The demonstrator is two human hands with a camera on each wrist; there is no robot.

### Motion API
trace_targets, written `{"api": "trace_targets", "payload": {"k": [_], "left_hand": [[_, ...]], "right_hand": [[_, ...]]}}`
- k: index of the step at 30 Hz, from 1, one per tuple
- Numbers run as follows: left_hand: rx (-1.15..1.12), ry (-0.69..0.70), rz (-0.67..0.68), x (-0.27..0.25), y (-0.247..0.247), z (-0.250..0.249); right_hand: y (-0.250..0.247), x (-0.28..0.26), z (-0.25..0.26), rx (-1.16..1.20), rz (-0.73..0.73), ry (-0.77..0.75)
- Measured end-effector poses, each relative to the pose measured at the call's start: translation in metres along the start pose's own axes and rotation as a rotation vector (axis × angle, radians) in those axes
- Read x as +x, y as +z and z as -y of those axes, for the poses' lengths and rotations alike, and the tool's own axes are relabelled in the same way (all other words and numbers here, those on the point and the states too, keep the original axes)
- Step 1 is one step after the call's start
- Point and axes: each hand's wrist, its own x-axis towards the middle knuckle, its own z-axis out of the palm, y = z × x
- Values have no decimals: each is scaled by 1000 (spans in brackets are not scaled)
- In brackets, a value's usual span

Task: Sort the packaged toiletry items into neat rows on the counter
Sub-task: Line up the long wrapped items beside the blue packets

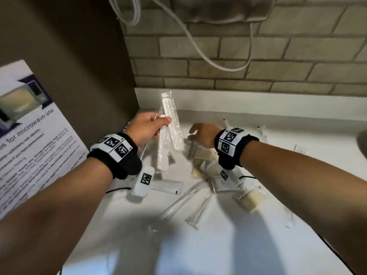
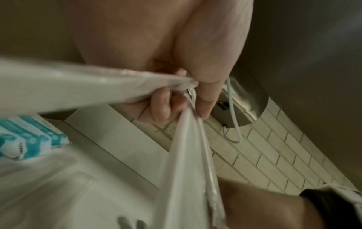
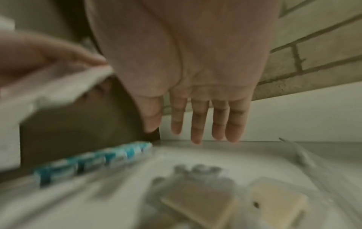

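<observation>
My left hand (image 1: 160,124) is raised over the back left of the white counter (image 1: 238,245). It pinches several clear-wrapped white combs (image 1: 171,120) by their middles. The left wrist view shows its fingers (image 2: 162,108) curled on the comb packets (image 2: 186,170), which fan out left and down. My right hand (image 1: 195,133) hovers open beside it, fingers (image 3: 197,127) straight and empty. Below it lie wrapped soap bars (image 1: 202,155) (image 3: 197,206). Another soap bar (image 1: 247,200), wrapped toothbrushes (image 1: 178,205) and flat sachets (image 1: 166,186) are scattered nearer me.
A row of teal-and-white boxes (image 3: 94,161) lines the brown side wall (image 1: 79,66). A microwave notice (image 1: 29,135) hangs at the left. A white cable (image 1: 198,46) loops down the brick wall from a metal unit (image 1: 218,8). The counter's edge (image 1: 337,255) runs at the lower right.
</observation>
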Motion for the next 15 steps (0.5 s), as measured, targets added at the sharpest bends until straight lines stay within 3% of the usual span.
{"api": "trace_targets", "payload": {"k": [4,15], "left_hand": [[6,-21,10,9,-2,12],[-15,-13,172,3,28,18]], "right_hand": [[37,9,-6,-389,247,-16],[59,-78,-49,-163,185,20]]}}
